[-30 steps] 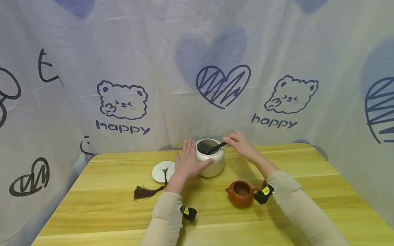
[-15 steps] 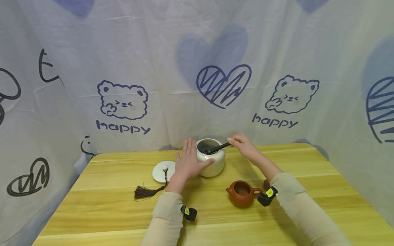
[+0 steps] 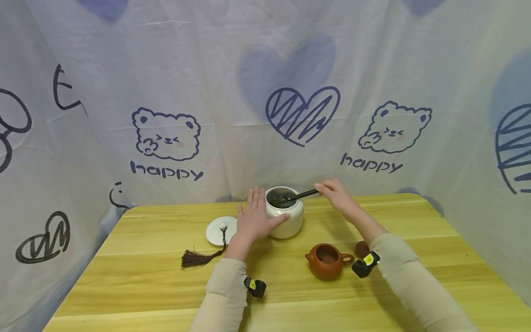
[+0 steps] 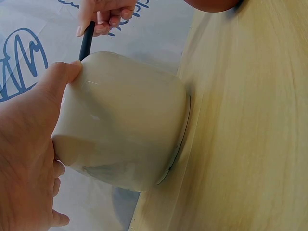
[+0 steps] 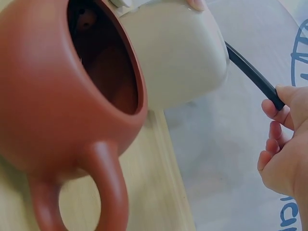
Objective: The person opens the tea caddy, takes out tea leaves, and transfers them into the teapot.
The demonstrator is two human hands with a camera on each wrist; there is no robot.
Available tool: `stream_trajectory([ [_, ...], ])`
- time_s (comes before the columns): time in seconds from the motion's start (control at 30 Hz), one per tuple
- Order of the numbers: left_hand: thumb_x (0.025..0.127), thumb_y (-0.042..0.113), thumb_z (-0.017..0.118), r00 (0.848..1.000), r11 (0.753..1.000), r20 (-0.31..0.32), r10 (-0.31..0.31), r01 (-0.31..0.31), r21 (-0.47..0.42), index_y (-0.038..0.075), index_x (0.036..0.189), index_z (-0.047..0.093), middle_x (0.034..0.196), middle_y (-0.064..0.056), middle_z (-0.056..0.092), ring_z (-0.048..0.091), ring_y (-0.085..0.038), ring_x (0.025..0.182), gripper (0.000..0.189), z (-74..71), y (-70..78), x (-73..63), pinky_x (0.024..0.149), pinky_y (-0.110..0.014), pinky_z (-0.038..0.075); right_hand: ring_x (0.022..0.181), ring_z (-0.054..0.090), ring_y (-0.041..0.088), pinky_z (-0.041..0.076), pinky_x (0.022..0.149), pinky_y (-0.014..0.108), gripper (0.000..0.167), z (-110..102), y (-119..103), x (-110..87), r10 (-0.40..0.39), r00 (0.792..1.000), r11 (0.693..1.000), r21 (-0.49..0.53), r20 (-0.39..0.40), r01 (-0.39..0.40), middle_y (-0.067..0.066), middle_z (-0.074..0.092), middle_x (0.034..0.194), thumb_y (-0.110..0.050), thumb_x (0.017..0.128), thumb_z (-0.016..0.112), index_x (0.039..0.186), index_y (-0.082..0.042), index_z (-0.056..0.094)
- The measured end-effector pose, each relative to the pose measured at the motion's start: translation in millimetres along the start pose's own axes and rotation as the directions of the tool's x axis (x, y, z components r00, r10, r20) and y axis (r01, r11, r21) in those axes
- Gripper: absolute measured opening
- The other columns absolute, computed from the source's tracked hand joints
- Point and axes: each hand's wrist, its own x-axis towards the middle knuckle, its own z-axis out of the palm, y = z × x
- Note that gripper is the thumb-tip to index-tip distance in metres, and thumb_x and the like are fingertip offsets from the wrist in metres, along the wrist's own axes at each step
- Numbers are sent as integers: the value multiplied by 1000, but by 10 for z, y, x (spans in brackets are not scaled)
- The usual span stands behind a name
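Note:
A round white ceramic jar [image 3: 286, 223] stands uncovered at the back of the table, with dark loose bits inside that look like tea leaves. My left hand [image 3: 257, 223] lies against its left side, fingers straight and pointing up, thumb across the front near the rim. To the right of the jar, my right hand [image 3: 338, 196] pinches the end of a long black spoon [image 3: 305, 193] between thumb and fingers. The spoon slants down over the rim, its bowl inside the mouth. A reddish-brown clay teapot [image 3: 325, 267] sits lidless nearer me, below the right forearm.
Left of the jar lies its white lid [image 3: 215, 233] with a brown tassel [image 3: 197, 259]. A small brown round piece [image 3: 362, 249] sits behind the teapot's handle, partly hidden by the right wrist. A printed cloth [image 3: 232, 152] hangs close behind the table's back edge.
My right hand has drawn the spoon outward to the right, and the spoon now lies flatter with its bowl more visible in the jar's mouth. The left hand has stayed on the jar.

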Motion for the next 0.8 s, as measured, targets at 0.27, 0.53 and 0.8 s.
stream_trajectory([
  [0.27,79,80,50,1000,1000,-2,4,-4,-3,11,158,9,166,-10,3,1,-27,154,112,4,-14,10,121,-60,7,89,38,24,34,76,34,42,-74,44,-30,-17,1000,999,-45,-22,16,11,41,96,-37,103,45,88,0,57],
  [0.53,79,80,50,1000,1000,-3,4,-4,-15,12,158,8,166,-9,3,1,-26,154,113,-2,-4,9,121,-60,7,94,37,29,30,76,36,37,-128,83,-54,-158,981,950,-287,-112,120,15,45,95,-31,101,51,86,0,64],
  [0.8,79,80,50,1000,1000,8,-2,2,-15,13,158,5,166,-8,2,1,-26,154,113,-11,3,-4,121,-60,7,85,37,29,30,76,39,25,-139,90,-104,-402,908,795,-538,-120,281,13,47,89,-22,98,57,80,-6,61],
])
